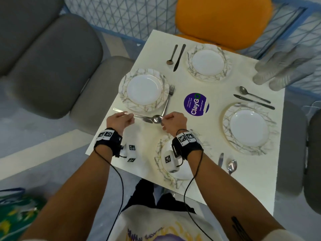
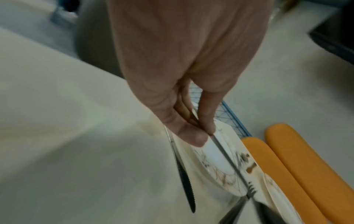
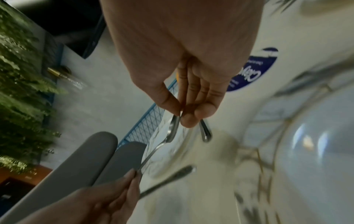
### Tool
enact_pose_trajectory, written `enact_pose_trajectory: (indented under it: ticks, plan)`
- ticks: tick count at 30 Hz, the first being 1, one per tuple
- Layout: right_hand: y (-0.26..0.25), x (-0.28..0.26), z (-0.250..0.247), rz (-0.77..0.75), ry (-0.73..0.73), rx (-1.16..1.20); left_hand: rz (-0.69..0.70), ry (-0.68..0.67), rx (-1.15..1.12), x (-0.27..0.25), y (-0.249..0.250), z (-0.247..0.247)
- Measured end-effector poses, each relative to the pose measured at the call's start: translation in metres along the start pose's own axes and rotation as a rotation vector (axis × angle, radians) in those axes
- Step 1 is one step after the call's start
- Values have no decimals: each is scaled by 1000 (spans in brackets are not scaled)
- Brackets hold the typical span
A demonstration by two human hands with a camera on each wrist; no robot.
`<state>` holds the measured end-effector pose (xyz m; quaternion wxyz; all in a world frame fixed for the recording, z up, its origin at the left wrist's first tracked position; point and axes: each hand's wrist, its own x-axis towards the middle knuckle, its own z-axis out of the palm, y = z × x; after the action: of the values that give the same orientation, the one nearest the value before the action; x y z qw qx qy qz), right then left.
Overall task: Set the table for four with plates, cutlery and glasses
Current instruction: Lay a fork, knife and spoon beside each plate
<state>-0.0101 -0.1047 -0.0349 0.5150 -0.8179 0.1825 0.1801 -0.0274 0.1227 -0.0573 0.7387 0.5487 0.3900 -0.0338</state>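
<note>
At the left place setting stands a marbled plate (image 1: pixel 144 89). Just in front of it my left hand (image 1: pixel 128 117) pinches the handle of a spoon (image 1: pixel 157 118). The wrist view shows thumb and finger of this left hand (image 2: pixel 205 136) closed on that thin handle. My right hand (image 1: pixel 165 120) pinches the handle end of a fork (image 1: pixel 169 98), and the spoon's bowl (image 3: pixel 172 130) lies against its fingertips (image 3: pixel 188 121). A knife (image 2: pixel 184 180) lies flat on the table under my left hand. Clear glasses (image 1: pixel 279 70) show blurred at the far right corner.
Three more plates have a knife and spoon beside them: far (image 1: pixel 209 62), right (image 1: pixel 249 126) and near (image 1: pixel 175 173), this last partly under my right wrist. A purple sticker (image 1: pixel 196 104) marks the table's middle. Grey chairs (image 1: pixel 52 66) stand left, an orange one (image 1: pixel 224 20) beyond.
</note>
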Motion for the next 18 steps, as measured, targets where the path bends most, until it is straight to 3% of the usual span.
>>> enact_pose_trajectory:
  ticks: [5, 14, 18]
  plan:
    - [5, -13, 30, 53, -101, -60, 33, 194, 31, 16, -2, -11]
    - [8, 8, 71, 126, -161, -263, -25, 343, 328, 49, 1, -26]
    - [7, 14, 81, 125, -167, -345, -10, 391, 564, 57, 2, -29]
